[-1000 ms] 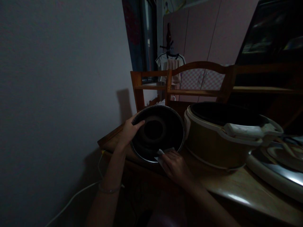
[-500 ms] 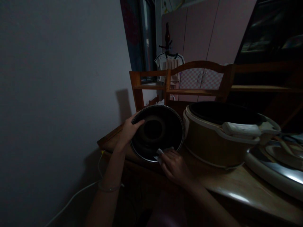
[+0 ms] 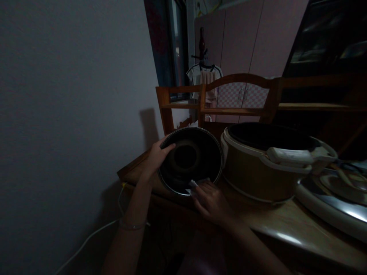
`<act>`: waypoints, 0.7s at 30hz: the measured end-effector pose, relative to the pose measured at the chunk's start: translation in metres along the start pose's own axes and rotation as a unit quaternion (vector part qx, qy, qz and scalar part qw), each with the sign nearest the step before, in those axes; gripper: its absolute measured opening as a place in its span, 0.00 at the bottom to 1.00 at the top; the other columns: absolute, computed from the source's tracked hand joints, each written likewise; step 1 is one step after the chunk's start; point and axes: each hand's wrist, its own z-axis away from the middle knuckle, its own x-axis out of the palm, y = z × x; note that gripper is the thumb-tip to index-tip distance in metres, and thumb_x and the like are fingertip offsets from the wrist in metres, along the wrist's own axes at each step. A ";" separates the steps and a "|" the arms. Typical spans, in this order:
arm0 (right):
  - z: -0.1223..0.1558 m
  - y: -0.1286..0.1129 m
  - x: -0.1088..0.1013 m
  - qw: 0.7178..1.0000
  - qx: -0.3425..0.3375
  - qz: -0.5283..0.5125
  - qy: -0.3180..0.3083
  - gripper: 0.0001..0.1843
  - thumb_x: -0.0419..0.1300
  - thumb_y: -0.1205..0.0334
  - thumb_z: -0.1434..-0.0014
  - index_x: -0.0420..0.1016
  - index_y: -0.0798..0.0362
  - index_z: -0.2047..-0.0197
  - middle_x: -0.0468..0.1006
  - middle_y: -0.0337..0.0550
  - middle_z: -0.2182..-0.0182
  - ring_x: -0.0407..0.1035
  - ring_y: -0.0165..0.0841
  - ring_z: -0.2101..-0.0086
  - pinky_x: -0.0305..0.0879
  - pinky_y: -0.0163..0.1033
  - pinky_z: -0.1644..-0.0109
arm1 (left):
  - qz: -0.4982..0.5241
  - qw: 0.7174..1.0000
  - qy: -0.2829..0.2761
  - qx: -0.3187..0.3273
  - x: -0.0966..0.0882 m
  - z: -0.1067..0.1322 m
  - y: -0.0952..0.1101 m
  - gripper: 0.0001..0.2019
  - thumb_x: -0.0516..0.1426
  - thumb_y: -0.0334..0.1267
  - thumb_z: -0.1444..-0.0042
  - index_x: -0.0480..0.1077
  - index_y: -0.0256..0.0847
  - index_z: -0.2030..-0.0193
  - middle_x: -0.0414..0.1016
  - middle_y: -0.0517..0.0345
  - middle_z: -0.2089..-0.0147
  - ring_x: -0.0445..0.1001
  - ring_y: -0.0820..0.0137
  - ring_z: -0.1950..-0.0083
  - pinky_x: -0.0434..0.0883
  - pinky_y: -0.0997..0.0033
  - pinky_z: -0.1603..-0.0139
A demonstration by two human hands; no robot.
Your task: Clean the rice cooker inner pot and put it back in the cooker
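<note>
A round dark inner pot (image 3: 185, 156) with a thin bright rim is tipped so that its inside faces me. My left hand (image 3: 157, 156) grips its left rim, the thumb over the edge inside and the other fingers hidden behind. At the lower right rim my right hand (image 3: 210, 198) is closed on a white tissue or thin cloth (image 3: 192, 184), which touches the pot near the rim. Just right of the pot stands a large cooker body (image 3: 258, 173) with a pale handle and a dark open top.
A lid with a shiny metal band (image 3: 338, 194) lies at the right on the wooden table (image 3: 275, 225). Behind rises a wooden shelf rack (image 3: 237, 111). A white wall (image 3: 71, 95) closes off the left, and a white cable (image 3: 88, 237) hangs below the table's left end.
Almost nothing differs. The view has shifted very slightly, and both hands keep their holds on the pot and the white tissue or cloth.
</note>
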 end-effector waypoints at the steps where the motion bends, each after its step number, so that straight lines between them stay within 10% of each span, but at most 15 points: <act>1: 0.000 0.000 0.000 1.000 0.000 -0.001 0.000 0.18 0.53 0.62 0.34 0.67 0.53 0.41 0.77 0.51 0.55 0.69 0.41 0.52 0.65 0.50 0.46 | 0.000 1.000 -0.001 0.001 0.000 0.000 0.000 0.20 0.61 0.42 0.47 0.74 0.41 0.47 0.77 0.54 0.44 0.74 0.60 0.43 0.66 0.54 0.37; 21: 0.001 0.001 -0.002 1.000 0.006 -0.009 -0.005 0.18 0.53 0.62 0.34 0.67 0.52 0.42 0.77 0.50 0.54 0.69 0.41 0.52 0.65 0.49 0.46 | 0.011 1.000 0.006 -0.006 0.002 0.003 0.003 0.20 0.59 0.42 0.45 0.74 0.43 0.46 0.79 0.55 0.47 0.75 0.60 0.46 0.69 0.55 0.39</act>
